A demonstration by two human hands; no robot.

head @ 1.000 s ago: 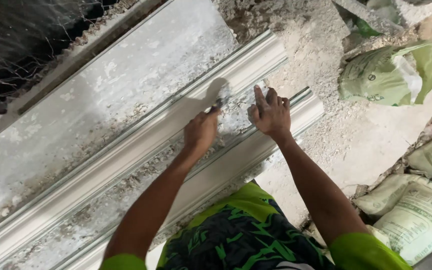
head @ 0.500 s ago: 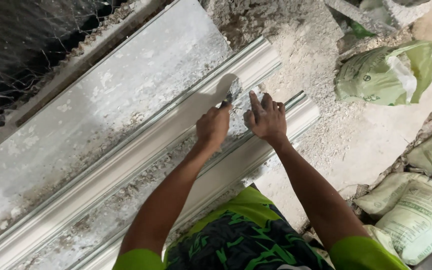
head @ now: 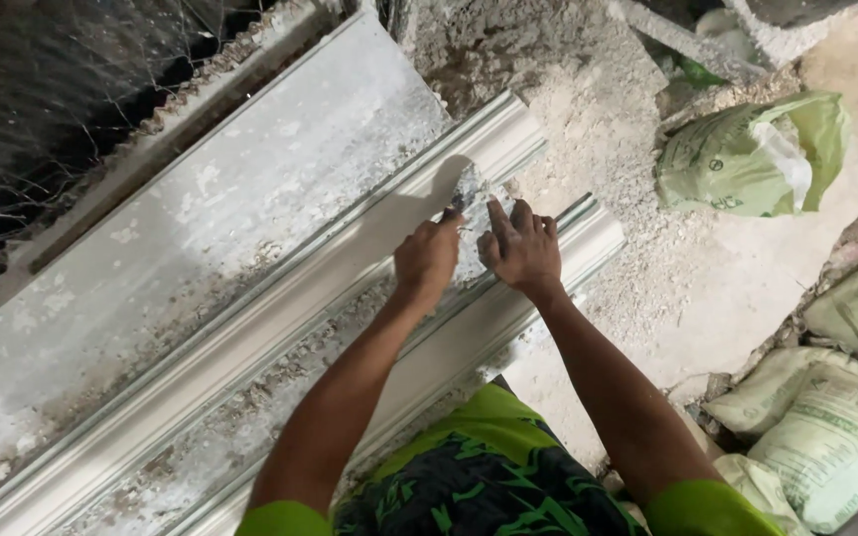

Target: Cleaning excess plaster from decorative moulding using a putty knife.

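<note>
Your left hand [head: 427,260] is fisted, your right hand [head: 520,250] spread flat beside it, both arms outstretched.

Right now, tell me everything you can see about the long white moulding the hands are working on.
The white moulding is a long, ridged strip that looks like cast plaster, lying diagonally from lower left to upper right on a dusty slab. Stepped grooves run its length. Its upper end sits by loose rubble. Its surface is pale and smooth. The left hand presses a small flat tool against it, and the right hand rests spread beside it. A second similar strip lies parallel, nearer the person.
</note>
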